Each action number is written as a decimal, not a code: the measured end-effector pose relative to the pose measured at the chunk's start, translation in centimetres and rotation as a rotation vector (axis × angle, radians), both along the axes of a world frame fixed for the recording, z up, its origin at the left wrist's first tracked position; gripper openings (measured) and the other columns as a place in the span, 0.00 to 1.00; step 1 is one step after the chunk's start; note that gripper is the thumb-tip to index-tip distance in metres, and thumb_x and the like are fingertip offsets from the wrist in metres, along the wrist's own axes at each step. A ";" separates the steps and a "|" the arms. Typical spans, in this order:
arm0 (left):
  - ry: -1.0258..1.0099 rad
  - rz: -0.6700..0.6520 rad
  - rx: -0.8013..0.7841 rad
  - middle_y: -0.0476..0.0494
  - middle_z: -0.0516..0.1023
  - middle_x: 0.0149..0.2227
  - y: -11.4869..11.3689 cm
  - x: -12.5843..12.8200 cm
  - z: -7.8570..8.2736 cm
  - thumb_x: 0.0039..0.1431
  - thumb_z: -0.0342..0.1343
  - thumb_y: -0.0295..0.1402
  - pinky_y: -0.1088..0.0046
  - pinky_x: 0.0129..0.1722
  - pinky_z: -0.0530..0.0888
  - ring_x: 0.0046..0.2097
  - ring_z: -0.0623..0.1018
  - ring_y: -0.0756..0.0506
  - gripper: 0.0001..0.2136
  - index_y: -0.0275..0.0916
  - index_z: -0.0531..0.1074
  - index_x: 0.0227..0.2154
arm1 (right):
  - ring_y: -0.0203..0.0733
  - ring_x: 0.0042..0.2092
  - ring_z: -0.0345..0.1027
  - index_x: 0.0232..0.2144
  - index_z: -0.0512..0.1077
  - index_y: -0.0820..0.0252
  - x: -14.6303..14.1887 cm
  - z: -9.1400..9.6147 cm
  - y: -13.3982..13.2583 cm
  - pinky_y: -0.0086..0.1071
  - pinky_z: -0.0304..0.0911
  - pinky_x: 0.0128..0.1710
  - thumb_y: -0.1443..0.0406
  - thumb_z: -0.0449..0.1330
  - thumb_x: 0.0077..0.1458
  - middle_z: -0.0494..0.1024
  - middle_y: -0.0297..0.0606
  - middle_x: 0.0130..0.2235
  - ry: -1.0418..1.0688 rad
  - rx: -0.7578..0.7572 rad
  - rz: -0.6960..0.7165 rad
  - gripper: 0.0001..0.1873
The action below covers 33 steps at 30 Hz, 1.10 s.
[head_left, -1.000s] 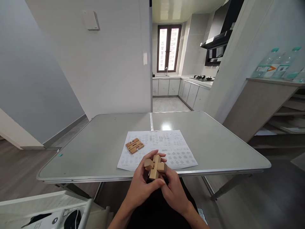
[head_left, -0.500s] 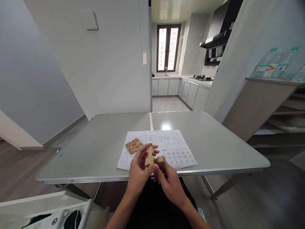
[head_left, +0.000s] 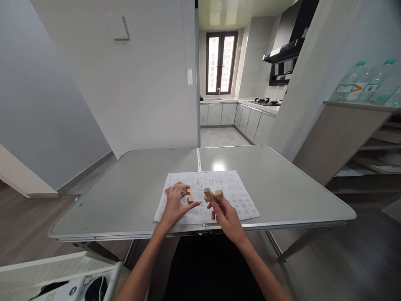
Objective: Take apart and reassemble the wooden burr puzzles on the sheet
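My right hand (head_left: pixel 228 219) pinches several notched wooden puzzle pieces (head_left: pixel 209 193) fitted crosswise, held up over a printed paper sheet (head_left: pixel 202 217). My left hand (head_left: pixel 173 205) is lower left, its thumb and fingers spread around a notched wooden block (head_left: pixel 190 198) at the sheet. The thumb stretches past the block's near side, and the fingers arch over it; I see no firm grip. Behind the left fingers lie flat, browner wooden pieces (head_left: pixel 169 189), mostly covered by the hand. Small diagrams fill the sheet.
The grey folding table (head_left: pixel 109 196) has a centre seam and a metal rim. A small green bit (head_left: pixel 79 205) lies on its left side. At lower left is a white bin (head_left: pixel 62 264) with items inside. Water bottles (head_left: pixel 351 81) stand on a shelf unit at right.
My hands have moved apart. The left hand has carried a block left to the pieces on the sheet and spread its fingers. The right hand has risen with the joined pieces.
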<state>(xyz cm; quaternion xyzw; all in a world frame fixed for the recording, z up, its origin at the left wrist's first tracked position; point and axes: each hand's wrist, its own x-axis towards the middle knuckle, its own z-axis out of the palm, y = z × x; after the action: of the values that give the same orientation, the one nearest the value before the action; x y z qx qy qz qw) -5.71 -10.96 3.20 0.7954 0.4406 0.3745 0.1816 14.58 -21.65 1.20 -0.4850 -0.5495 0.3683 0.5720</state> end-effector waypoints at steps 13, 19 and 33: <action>0.216 -0.039 -0.012 0.36 0.77 0.58 1.7 -1.2 -3.2 0.51 0.73 0.44 0.43 0.65 0.61 0.63 0.66 0.29 0.32 0.42 0.74 0.58 | 0.35 0.25 0.70 0.37 0.74 0.60 1.6 -0.5 7.5 0.25 0.60 0.20 0.49 0.56 0.66 0.81 0.38 0.33 -0.198 -0.327 0.257 0.21; 0.185 -0.029 -0.001 0.34 0.76 0.59 1.8 -1.6 -3.7 0.53 0.71 0.44 0.45 0.66 0.61 0.66 0.66 0.30 0.30 0.42 0.73 0.58 | 0.35 0.22 0.65 0.28 0.72 0.59 1.1 0.5 9.1 0.28 0.60 0.22 0.51 0.53 0.69 0.75 0.34 0.24 -0.361 -0.334 0.334 0.23; 0.083 0.078 0.058 0.37 0.72 0.62 2.1 -5.3 -2.9 0.62 0.62 0.50 0.51 0.66 0.64 0.65 0.69 0.34 0.25 0.43 0.72 0.58 | 0.48 0.36 0.75 0.35 0.73 0.58 1.4 -1.7 7.0 0.32 0.55 0.32 0.53 0.56 0.69 0.82 0.44 0.34 -0.669 -0.196 -0.168 0.17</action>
<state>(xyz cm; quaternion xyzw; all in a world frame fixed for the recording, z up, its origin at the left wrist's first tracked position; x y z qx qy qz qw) -10.97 -8.87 0.33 0.7975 0.4673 0.3603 0.1255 15.94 -14.60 -0.47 -0.6747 -0.6265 0.1917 0.3398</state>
